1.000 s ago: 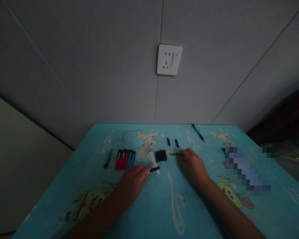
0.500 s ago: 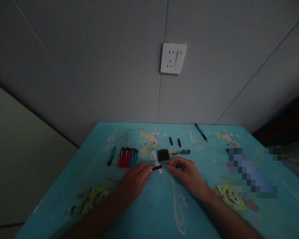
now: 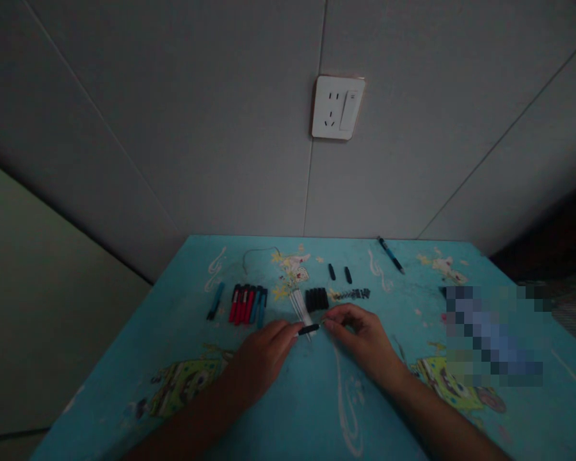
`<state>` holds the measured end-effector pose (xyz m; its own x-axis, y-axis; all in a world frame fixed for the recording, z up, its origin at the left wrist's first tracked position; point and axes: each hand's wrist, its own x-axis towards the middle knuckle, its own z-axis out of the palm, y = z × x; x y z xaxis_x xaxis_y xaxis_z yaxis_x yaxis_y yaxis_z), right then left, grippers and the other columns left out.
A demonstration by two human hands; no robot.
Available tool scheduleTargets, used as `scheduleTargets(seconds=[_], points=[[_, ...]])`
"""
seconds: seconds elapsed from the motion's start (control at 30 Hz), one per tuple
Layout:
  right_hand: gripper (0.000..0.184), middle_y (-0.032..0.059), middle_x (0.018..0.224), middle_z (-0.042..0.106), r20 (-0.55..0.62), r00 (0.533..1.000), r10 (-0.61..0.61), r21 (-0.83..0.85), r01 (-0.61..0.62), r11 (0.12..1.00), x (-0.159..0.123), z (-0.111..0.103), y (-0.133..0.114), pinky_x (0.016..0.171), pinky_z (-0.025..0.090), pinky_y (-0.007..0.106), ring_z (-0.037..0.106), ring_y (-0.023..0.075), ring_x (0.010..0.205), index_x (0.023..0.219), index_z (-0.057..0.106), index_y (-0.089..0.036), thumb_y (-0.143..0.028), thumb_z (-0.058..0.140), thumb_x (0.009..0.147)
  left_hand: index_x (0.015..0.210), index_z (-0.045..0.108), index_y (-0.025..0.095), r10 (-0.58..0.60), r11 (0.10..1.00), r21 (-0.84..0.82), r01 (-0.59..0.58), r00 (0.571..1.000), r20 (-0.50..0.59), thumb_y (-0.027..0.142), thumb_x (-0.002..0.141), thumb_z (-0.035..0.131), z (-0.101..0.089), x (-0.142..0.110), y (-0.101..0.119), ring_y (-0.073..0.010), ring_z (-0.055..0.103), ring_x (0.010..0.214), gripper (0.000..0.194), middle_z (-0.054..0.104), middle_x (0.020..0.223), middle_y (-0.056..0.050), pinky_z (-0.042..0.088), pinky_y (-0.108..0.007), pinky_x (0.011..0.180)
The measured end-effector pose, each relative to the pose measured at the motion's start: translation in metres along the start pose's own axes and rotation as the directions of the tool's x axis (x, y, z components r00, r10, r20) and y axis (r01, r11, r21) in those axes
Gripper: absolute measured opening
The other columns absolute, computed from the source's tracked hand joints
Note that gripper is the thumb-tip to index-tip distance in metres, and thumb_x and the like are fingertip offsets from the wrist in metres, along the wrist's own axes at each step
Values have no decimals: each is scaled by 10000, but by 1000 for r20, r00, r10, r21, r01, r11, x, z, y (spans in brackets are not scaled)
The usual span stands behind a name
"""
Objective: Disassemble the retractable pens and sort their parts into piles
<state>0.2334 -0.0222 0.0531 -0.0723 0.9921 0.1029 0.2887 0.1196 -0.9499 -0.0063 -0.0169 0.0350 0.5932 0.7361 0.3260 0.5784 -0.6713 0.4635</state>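
Observation:
My left hand (image 3: 267,349) pinches the pale rear end of a slim pen part with a black grip (image 3: 309,330), held nearly level above the table. At the grip's right end, the fingertips of my right hand (image 3: 355,330) are closed around a tiny shiny piece, too small to make out. Just behind the grip lies a bundle of thin white pen refills (image 3: 297,303). Beside them sits a row of black grips (image 3: 317,299), with small dark and metallic bits (image 3: 354,294) to their right.
Several red and blue pen barrels (image 3: 246,304) lie left of the refills, and a single blue barrel (image 3: 215,302) farther left. Two dark pieces (image 3: 340,273) and a whole pen (image 3: 390,255) are toward the back. A blurred-out object (image 3: 494,336) lies at right. A wall with a socket (image 3: 338,107) stands behind.
The gap between the black grip's end and my right fingertips has narrowed, and the small piece now meets the end. The whole view has shifted slightly.

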Motion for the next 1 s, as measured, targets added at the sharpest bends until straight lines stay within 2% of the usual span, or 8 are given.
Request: scheduleTargets(seconds=[0.3, 0.47, 0.6, 0.7, 0.9, 1.0], points=[[176, 0, 746, 663, 91, 995, 34, 16, -35, 999, 0, 3, 2, 662, 484, 281, 594, 150, 689, 929, 727, -199, -358, 705, 856, 1290, 555, 194, -18, 1000, 25, 17, 999, 33, 195, 1018, 423, -2, 0, 1, -189, 660, 924, 302, 662, 1051, -74, 579, -347, 818], [164, 6, 761, 679, 168, 986, 17, -46, -10, 999, -3, 3, 0, 659, 476, 277, 606, 158, 710, 897, 738, -198, -354, 693, 870, 1189, 603, 199, -21, 998, 59, 20, 999, 28, 178, 1002, 451, -2, -1, 3, -194, 648, 910, 242, 660, 1006, -61, 569, -350, 803], [197, -6, 718, 643, 169, 985, -30, -168, 59, 984, -5, 4, -1, 619, 447, 262, 584, 148, 668, 856, 707, -197, -366, 629, 920, 1202, 600, 199, 20, 996, 82, -22, 999, 26, 154, 998, 456, -1, -2, 1, -196, 639, 934, 254, 662, 1025, -63, 557, -350, 825], [276, -20, 661, 588, 191, 980, -60, -287, 114, 951, -7, 6, 0, 578, 406, 258, 540, 136, 607, 801, 654, -199, -387, 546, 971, 1242, 584, 201, 34, 996, 85, -39, 997, 62, 138, 995, 465, 0, -2, -1, -199, 631, 957, 282, 660, 1052, -64, 549, -356, 840], [391, -3, 662, 607, 288, 955, -73, -417, 194, 888, -10, 7, 4, 614, 415, 268, 583, 140, 607, 747, 583, -196, -367, 388, 1039, 1264, 570, 205, 70, 994, 76, -77, 994, 87, 124, 992, 466, 0, -1, -1, -209, 619, 990, 302, 661, 1101, -62, 540, -372, 854], [332, 5, 718, 631, 313, 947, -73, -452, 215, 866, -11, 6, 1, 648, 430, 270, 608, 150, 657, 810, 601, -201, -354, 408, 1033, 1236, 589, 203, 61, 995, 78, -66, 996, 66, 134, 989, 477, -1, 1, -1, -208, 624, 961, 280, 667, 1064, -59, 541, -367, 836]])
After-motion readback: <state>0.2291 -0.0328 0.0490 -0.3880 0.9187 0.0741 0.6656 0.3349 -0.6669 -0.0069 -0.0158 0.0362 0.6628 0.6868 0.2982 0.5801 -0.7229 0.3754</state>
